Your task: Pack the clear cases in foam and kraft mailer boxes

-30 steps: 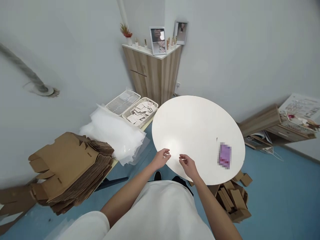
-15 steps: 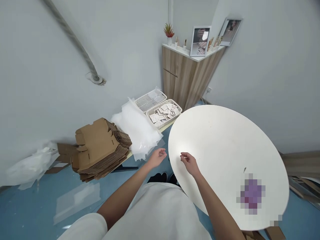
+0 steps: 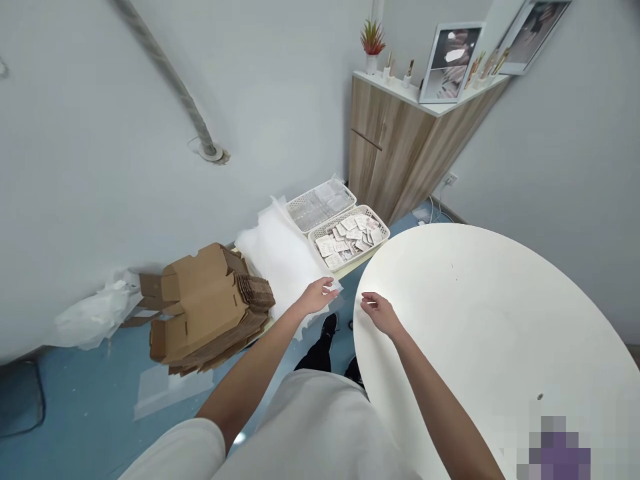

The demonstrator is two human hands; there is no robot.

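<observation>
- Stack of clear plastic sheets (image 3: 283,257): lies on the low side table, between the pile of flattened cardboard boxes (image 3: 210,310) and the two white baskets; its near corner is at the fingertips of the left hand (image 3: 316,295)
- Left hand: reaches out over the gap beside the round white table (image 3: 480,320), fingers loosely spread and extended, closed on nothing; whether the fingertips actually touch the sheets cannot be told
- Right hand (image 3: 381,313): hovers over the near left edge of the round white table, fingers curled with thumb and forefinger close together; nothing visible between them, and contact with the tabletop cannot be told
- Nearer basket (image 3: 349,235): holds small paper packets, just beyond the sheets
- Farther basket (image 3: 321,203): holds clear material, side by side with the nearer one
- Wooden corner cabinet (image 3: 395,150): stands against the wall behind the baskets and carries a small potted plant (image 3: 372,41) and a framed picture (image 3: 450,61)
- Floor: blue, with a loose clear sheet (image 3: 167,387) lying below the cardboard pile
</observation>
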